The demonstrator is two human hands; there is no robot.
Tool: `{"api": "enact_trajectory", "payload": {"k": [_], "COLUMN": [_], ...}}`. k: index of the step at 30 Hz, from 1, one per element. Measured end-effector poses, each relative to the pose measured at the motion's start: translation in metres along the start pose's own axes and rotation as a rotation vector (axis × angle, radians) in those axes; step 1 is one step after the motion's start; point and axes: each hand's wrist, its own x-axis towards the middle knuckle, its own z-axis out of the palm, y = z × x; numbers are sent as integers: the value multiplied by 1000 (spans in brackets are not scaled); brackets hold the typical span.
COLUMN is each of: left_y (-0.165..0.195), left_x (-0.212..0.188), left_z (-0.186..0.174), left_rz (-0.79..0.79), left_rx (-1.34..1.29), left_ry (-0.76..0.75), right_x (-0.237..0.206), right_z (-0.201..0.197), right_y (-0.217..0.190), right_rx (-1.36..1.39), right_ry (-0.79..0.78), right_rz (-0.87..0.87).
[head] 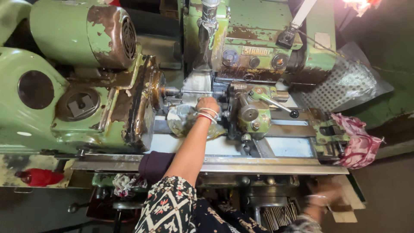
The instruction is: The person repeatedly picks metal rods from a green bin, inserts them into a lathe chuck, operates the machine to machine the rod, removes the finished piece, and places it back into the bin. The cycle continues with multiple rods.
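**Left hand closed at the lathe's work zone, right hand blurred below**

Clenched around something small I can't make out, the left hand [208, 105] sits deep in the green lathe [108, 116], fingers curled at the thin rod [196, 92] running out of the chuck [156, 90]. Bangles, red and white, circle the wrist.

Left to right:
- Red object [41, 177] on the lower ledge, far left.
- Green motor housing [82, 32], paint flaking to rust, above the headstock.
- Chuck, with the thin rod held level, pointing right toward the tool post.
- Left hand over a crumpled clear plastic sheet [181, 121] lying on the bed just beneath the rod.
- Tool post [252, 114] just beside the hand, with a black-knobbed lever [276, 103] angled down to the right.
- Perforated metal sheet [340, 82] behind, wrapped in plastic.
- Pink rag [358, 140] draped on the right end of the bed.

Right hand [321, 194] is low, below the front rail [207, 164], smeared by motion; whether it's closed or loose I can't tell. Bundle of thin metal rods [280, 215] stands near it.
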Motion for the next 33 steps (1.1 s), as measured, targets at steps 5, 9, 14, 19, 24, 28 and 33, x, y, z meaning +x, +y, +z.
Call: {"api": "enact_trajectory", "payload": {"k": [5,9,14,19,24,28,33], "left_y": [-4,-83,-247,-392,-416,-377,-346], "left_x": [-48,-135,-264,-345,-391,-412,-434], "left_z": [-54,-120,-152,-94,1,18,-5], "left_rz": [120,340,303,-258,-373,-72,146], "left_rx": [-90,-465,-458,-1355,-535,-478,-298], "left_ry": [155,512,1099,1287,905,753,811], "right_x": [-62,-38,-89,-210,-351,-442,-490], "right_z": [39,2,-9,22,68,124,129], "right_y": [0,17,11,-62,-125,-157,-177], "right_rx": [-186,-287,-356,18,161,438,179], "right_ry": [-360,-304,-694,-1491,-1762,-1615,-1864], "right_rz": [-184,-159,-28,-575,-846,-645,514]}}
